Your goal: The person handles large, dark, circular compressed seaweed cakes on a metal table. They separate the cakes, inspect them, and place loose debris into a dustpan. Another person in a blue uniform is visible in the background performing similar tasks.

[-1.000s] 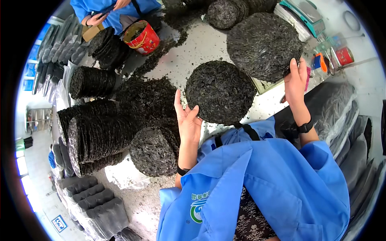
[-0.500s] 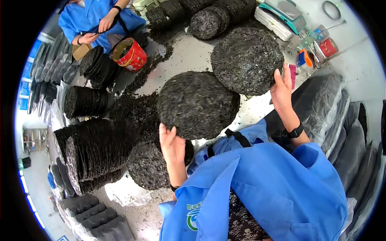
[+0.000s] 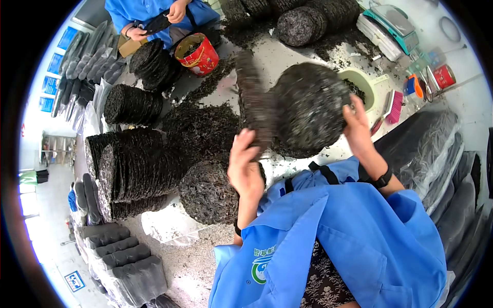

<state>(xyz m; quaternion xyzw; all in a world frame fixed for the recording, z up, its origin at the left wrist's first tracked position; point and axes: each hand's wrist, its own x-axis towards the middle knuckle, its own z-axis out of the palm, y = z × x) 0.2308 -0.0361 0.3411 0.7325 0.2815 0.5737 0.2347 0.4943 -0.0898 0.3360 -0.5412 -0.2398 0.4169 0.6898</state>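
My left hand [image 3: 244, 165] is closed on the lower edge of a stack of round dried seaweed sheets [image 3: 253, 100]. That stack stands on edge, seen edge-on and smeared by motion. In my right hand [image 3: 358, 128] is the right rim of another round dried seaweed cake [image 3: 311, 102], its broad face turned up towards me. The two come close together at the middle of the table. Below them, the dark rim of more seaweed [image 3: 290, 150] shows, mostly hidden. Left of my left wrist lies a pile of round seaweed cakes [image 3: 208, 192].
Rows of seaweed sheets on edge [image 3: 144, 169] and loose shreds [image 3: 203, 126] cover the left. A red bucket [image 3: 199, 57] stands near a co-worker's hands [image 3: 178, 10]. To the right are a pale green dustpan [image 3: 367, 82], a pink brush [image 3: 394, 107], a scale [image 3: 393, 25] and bagged bundles [image 3: 426, 143].
The left stack has turned from face-up to on edge. The right cake has moved left and nearer, uncovering the dustpan and brush. The whole view has shifted.
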